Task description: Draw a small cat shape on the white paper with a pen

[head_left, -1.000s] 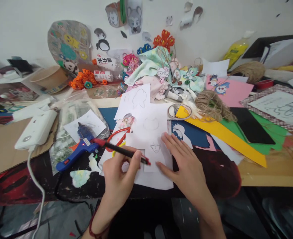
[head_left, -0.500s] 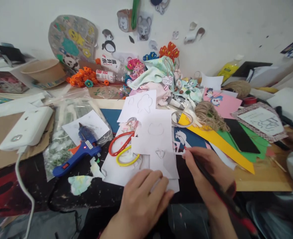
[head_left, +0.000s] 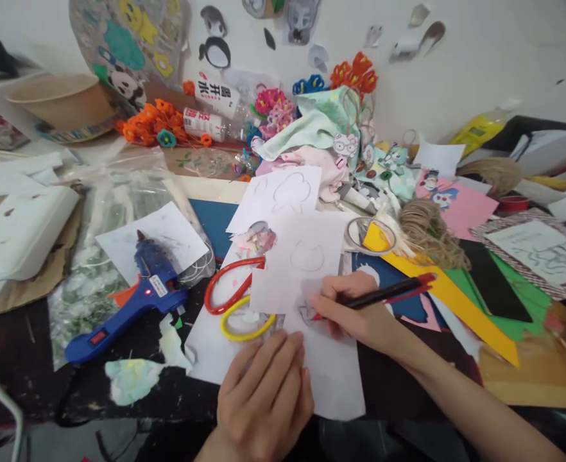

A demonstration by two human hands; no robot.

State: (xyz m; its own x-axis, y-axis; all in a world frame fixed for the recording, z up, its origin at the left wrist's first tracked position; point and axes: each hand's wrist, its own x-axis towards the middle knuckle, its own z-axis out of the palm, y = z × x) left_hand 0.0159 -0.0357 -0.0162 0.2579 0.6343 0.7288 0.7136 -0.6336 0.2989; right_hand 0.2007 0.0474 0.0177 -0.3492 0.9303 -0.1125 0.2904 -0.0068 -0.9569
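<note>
My right hand (head_left: 355, 308) pinches a black and red pen (head_left: 393, 290), its tip on a small pencil sketch on the white paper (head_left: 334, 366). Fingers together, my left hand (head_left: 266, 391) rests on the lower left of that paper; anything beneath its fingers is hidden. Faint rounded outlines show on the sheets above, one on the upper sheet (head_left: 283, 192). Scissors with one red handle (head_left: 210, 289) and one yellow handle (head_left: 232, 330) lie partly under the papers, just beyond my left hand.
A blue glue gun (head_left: 133, 314) and a white power strip (head_left: 27, 224) lie at the left. Behind the papers are fabric (head_left: 307, 128) and orange flowers (head_left: 151, 138). At the right are a tape roll (head_left: 353, 240), twine (head_left: 432, 234), a yellow strip (head_left: 480, 314) and a black phone (head_left: 497, 282).
My right hand has moved left from the paper cutouts onto the white paper, and the pen now lies flatter. My left hand's fingers have drawn closer together. The camera view has shifted.
</note>
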